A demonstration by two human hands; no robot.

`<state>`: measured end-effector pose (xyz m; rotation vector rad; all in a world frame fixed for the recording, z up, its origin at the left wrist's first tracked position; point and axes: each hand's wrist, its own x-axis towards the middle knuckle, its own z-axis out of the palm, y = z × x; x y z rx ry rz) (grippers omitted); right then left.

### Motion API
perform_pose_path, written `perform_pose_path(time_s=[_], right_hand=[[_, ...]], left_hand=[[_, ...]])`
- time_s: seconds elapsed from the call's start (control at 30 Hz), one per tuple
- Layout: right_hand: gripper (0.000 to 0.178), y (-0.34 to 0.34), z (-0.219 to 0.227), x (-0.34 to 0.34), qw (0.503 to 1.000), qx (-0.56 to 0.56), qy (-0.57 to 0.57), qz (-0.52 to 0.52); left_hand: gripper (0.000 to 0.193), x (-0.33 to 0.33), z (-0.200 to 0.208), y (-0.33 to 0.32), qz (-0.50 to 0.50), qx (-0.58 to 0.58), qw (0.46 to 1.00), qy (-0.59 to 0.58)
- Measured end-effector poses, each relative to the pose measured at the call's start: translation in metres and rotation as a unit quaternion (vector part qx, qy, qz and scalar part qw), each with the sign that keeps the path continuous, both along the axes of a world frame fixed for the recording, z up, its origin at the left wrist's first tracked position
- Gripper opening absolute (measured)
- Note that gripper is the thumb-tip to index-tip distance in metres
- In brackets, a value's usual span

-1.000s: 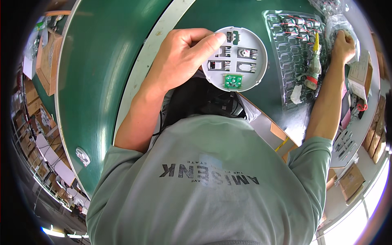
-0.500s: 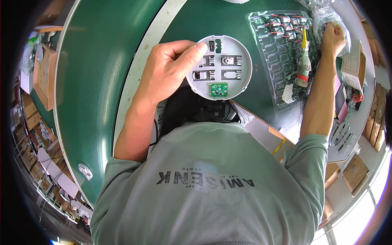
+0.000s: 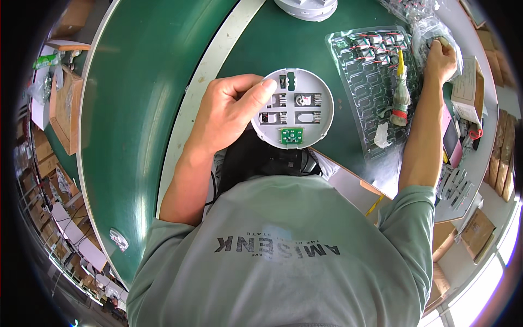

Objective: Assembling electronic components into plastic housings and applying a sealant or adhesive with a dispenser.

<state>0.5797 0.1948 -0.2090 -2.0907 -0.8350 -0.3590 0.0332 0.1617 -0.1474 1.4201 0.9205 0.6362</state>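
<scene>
My left hand (image 3: 231, 111) is closed on the left rim of a round white plastic housing (image 3: 290, 109), thumb over its inner face. The housing is tilted so that its inside shows: slots with metal contacts, a small black part near the top and a green circuit board (image 3: 292, 135) at the bottom. Over at the far right, my right hand (image 3: 440, 61) reaches to a clear plastic bag (image 3: 425, 34). Its fingers are pinched together at the bag's opening; what lies between them is too small to make out.
Beside the bag lies a clear blister tray (image 3: 354, 82) holding several small motors (image 3: 376, 49) with red wires. A yellow-tipped, bottle-like thing (image 3: 400, 95) with a red band rests on it. Another white round housing (image 3: 308, 8) stands at the far edge; a cardboard box (image 3: 467, 87) is at right.
The whole view has shifted, so the table things sit lower and more of the far housing shows. My left hand keeps its hold on the housing; my right hand stays at the bag.
</scene>
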Motion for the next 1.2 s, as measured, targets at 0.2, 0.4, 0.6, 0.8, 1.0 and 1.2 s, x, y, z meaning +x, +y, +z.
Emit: perform_pose_path(time_s=[0.2, 0.4, 0.6, 0.8, 1.0, 1.2], right_hand=[[0.032, -0.011, -0.005, 0.000, 0.999, -0.020, -0.049, 0.015], [0.027, -0.009, -0.004, -0.010, 0.989, 0.048, 0.105, 0.088], [0.026, -0.009, -0.009, -0.002, 0.989, 0.077, 0.093, 0.088], [0.022, -0.006, -0.013, -0.004, 0.984, 0.107, 0.111, 0.087], [0.024, -0.005, -0.006, -0.011, 0.992, 0.039, 0.089, 0.082], [0.020, -0.009, 0.001, -0.022, 0.992, 0.043, 0.103, 0.059]], left_hand=[[0.030, -0.027, 0.004, 0.005, 0.110, 0.036, 0.993, -0.001], [0.028, -0.111, 0.022, 0.047, 0.387, 0.444, 0.768, 0.252], [0.040, -0.111, -0.003, 0.038, 0.323, 0.490, 0.697, 0.412], [0.041, -0.067, -0.011, 0.107, 0.244, 0.383, 0.887, 0.085], [0.030, -0.006, -0.041, 0.281, 0.328, 0.427, 0.826, 0.166], [0.024, -0.014, -0.057, 0.350, 0.200, 0.316, 0.892, 0.253]])
